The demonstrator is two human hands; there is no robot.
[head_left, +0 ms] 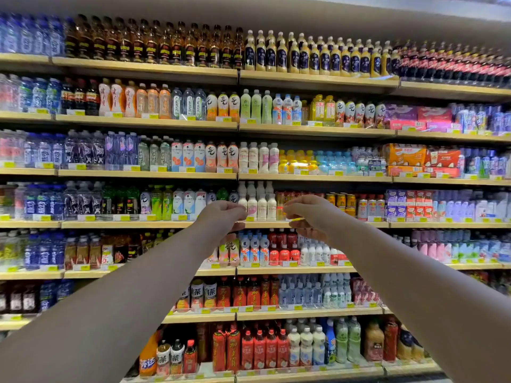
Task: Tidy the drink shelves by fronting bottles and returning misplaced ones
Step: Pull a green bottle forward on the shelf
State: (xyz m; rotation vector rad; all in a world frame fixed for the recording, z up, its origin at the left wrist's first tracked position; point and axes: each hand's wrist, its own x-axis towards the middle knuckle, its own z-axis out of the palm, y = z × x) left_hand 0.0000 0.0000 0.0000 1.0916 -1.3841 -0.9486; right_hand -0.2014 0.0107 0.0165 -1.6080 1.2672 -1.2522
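tall shop shelving (143,68) fills the view: seven wooden boards, each packed with drink bottles and carrying yellow price tags (123,217) along the front edge. a plain grey panel runs above the top row.

the white bottles (262,208) nearest the hands stand in rows at the front edge of the fourth shelf (124,224) from the top, with cans (343,201) just to their right.

left hand (222,217): fingers curled, fingertips at that shelf's front edge, just left of the white bottles. right hand (308,214): fingers curled likewise, fingertips at the same edge, just right of them, beside a yellow tag. a thin clear strip appears to run along the edge between the two hands. whether either hand pinches it or only touches it cannot be told.

both forearms are bare. they rise from the lower corners of the view and converge on the shelf edge, wrists bent so the fingers point down.
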